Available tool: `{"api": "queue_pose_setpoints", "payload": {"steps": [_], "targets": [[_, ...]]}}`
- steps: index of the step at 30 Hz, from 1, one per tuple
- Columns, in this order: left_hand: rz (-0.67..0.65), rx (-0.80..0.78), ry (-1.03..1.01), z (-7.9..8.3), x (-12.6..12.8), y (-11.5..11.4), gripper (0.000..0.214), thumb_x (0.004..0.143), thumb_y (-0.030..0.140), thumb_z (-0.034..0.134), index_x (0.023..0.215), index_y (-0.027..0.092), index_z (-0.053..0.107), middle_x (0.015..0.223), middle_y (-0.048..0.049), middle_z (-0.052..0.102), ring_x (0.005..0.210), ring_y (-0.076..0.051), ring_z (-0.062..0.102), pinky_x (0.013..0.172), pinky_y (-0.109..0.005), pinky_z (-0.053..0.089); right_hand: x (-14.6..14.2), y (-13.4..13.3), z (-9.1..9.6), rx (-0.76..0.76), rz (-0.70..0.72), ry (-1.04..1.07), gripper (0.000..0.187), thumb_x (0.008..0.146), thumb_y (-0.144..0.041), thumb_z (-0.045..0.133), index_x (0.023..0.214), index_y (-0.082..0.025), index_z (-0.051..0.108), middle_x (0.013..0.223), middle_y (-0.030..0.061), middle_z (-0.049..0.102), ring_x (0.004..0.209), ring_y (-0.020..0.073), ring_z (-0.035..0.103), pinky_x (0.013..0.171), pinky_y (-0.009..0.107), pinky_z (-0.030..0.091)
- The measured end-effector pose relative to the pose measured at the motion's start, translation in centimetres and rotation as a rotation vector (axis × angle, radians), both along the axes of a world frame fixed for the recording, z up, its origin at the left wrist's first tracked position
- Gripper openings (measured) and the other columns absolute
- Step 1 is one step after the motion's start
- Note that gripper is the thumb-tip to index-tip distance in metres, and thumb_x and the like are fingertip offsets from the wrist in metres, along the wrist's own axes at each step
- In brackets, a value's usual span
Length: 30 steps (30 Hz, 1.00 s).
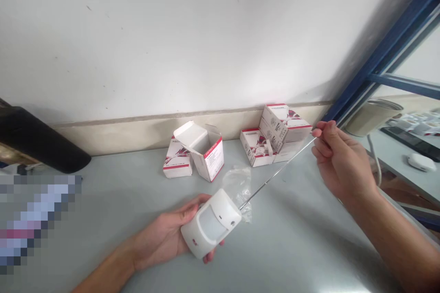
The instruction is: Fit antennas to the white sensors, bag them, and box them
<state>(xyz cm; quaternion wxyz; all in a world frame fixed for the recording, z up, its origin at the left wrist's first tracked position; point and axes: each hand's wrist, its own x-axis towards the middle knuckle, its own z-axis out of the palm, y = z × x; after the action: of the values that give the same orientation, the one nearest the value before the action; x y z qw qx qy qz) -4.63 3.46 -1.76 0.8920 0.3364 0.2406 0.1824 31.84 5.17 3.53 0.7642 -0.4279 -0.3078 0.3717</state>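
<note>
A white motion detector (210, 223) with a pale curved window lies tilted in my left hand (168, 229), whose fingers wrap behind it. From its upper right end a thin metal telescopic antenna (271, 178) stretches out, long and slanting up to the right. My right hand (335, 155) pinches the antenna's far tip between thumb and fingers. Just behind the detector, a crumpled clear plastic bag (238, 185) rests on the grey table (130, 192).
An opened white and red box (211, 160) stands at the wall beside a closed box (177, 160). More boxes (287, 123) are stacked to the right. A black roll (44, 139) lies at the left; a blue frame (385, 46) edges the right, with a cream cylinder (373, 116) beyond it.
</note>
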Motion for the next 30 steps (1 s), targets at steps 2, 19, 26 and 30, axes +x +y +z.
{"api": "queue_pose_setpoints", "payload": {"steps": [2,19,26,30], "targets": [[-0.004,0.003,0.001,0.0,-0.1,0.0,0.035,0.11,0.036,0.042,0.13,0.021,0.067,0.115,-0.0171,0.072,0.092,-0.03,0.073,0.082,-0.044,0.051,0.2,0.1,-0.1,0.048,-0.023,-0.054,0.033,0.08,-0.041,0.092,0.091,-0.014,0.077,0.079,0.001,0.064,0.052,0.0025,0.033,0.045,0.017,0.029],[0.07,0.05,0.089,-0.7,-0.3,-0.8,0.033,0.107,0.037,0.039,0.13,0.019,0.055,0.101,-0.0174,0.076,0.078,-0.028,0.074,0.069,-0.039,0.054,-1.6,-0.4,-2.4,0.163,-0.21,-0.353,0.037,0.091,-0.052,0.079,0.093,-0.024,0.056,0.071,-0.0024,0.069,0.041,0.008,0.045,0.039,0.024,0.028],[0.187,0.09,0.034,-0.5,-0.2,-1.2,0.039,0.1,0.033,0.038,0.125,0.017,0.062,0.103,-0.0181,0.076,0.08,-0.03,0.072,0.069,-0.038,0.05,-4.3,-2.3,-3.4,0.07,0.042,-0.526,0.032,0.096,-0.053,0.072,0.106,-0.023,0.07,0.075,-0.0002,0.067,0.047,0.0087,0.048,0.043,0.025,0.037],[0.254,0.103,0.044,0.0,-0.2,-1.6,0.045,0.094,0.031,0.038,0.128,0.014,0.062,0.102,-0.0194,0.076,0.078,-0.031,0.071,0.072,-0.04,0.048,-5.1,-3.0,-4.0,0.012,0.193,-0.614,0.035,0.096,-0.054,0.072,0.112,-0.023,0.076,0.076,0.0014,0.068,0.05,0.0105,0.049,0.044,0.025,0.039]]}}
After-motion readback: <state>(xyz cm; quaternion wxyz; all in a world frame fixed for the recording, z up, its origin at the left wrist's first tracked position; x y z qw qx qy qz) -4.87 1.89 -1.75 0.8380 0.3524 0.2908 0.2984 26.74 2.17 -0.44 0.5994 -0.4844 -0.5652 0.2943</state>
